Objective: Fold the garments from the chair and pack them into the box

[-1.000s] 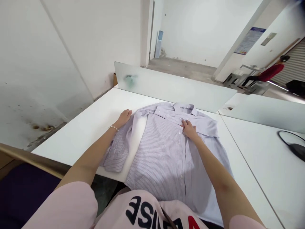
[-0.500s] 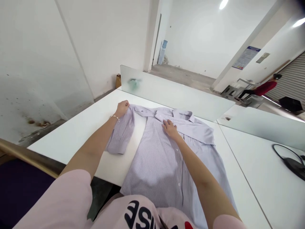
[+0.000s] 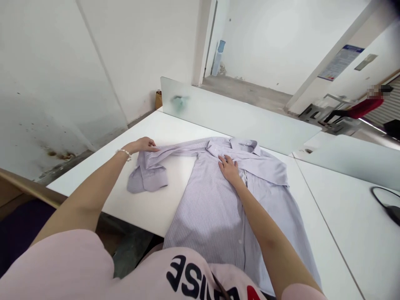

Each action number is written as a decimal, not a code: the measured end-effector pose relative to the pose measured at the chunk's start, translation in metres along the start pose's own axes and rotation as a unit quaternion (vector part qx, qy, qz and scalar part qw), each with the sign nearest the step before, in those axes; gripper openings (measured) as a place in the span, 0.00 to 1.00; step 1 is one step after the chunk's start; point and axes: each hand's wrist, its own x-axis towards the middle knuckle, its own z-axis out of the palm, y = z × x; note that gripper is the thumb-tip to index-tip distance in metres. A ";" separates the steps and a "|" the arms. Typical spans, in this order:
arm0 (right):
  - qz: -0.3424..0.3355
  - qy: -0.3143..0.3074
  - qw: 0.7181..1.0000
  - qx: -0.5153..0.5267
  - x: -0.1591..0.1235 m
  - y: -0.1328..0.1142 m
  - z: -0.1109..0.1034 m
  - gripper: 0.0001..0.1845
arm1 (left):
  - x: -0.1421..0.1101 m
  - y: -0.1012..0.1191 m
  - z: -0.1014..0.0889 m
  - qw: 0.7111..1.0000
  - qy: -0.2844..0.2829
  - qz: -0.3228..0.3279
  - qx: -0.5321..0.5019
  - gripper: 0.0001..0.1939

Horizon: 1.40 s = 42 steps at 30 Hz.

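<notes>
A lilac pinstriped dress shirt (image 3: 218, 216) lies face up on the white table (image 3: 175, 200), its collar (image 3: 245, 146) at the far end. My left hand (image 3: 142, 145) grips the top edge of the shirt's left-side sleeve (image 3: 175, 151), which is stretched out sideways. Below that hand, the sleeve's buttoned cuff (image 3: 150, 179) lies folded over on the table. My right hand (image 3: 229, 169) rests flat on the shirt front just below the collar, fingers apart. The rest of the other sleeve is hidden under the shirt's body or folded out of sight.
A frosted glass partition (image 3: 231, 114) runs along the table's far edge. A second white table (image 3: 343, 225) with a black cable (image 3: 386, 204) lies to the right. Far right, a person in a red top (image 3: 365, 108) sits beyond the partition among stools.
My left hand has moved left, drawing the sleeve straight out from the shoulder, with the cuff now folded beside it. My right hand has shifted slightly along the shirt front.
</notes>
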 end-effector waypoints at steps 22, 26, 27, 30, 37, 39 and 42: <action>-0.060 -0.032 0.973 0.219 -0.019 -0.048 -0.052 0.23 | -0.092 0.138 0.025 0.852 0.055 0.006 -0.520 0.15; -0.074 -0.145 0.889 0.428 -0.069 -0.067 -0.070 0.23 | -0.108 0.178 0.085 0.810 -0.033 0.040 -0.585 0.18; -0.043 -0.179 0.843 0.505 -0.083 -0.067 -0.073 0.23 | -0.112 0.184 0.100 0.803 -0.054 0.052 -0.591 0.19; 0.069 -0.230 0.719 0.652 -0.122 -0.054 -0.078 0.22 | -0.123 0.193 0.140 0.808 -0.104 0.096 -0.572 0.24; 0.136 -0.056 0.860 0.488 -0.170 0.006 -0.077 0.25 | -0.127 0.187 0.184 0.867 -0.172 0.194 -0.426 0.19; 0.056 0.013 0.913 0.404 -0.181 0.002 -0.075 0.22 | -0.122 0.193 0.191 0.879 -0.147 0.204 -0.406 0.16; -0.082 -0.004 0.934 0.348 -0.196 -0.023 -0.068 0.21 | -0.117 0.208 0.200 0.867 -0.127 0.206 -0.435 0.16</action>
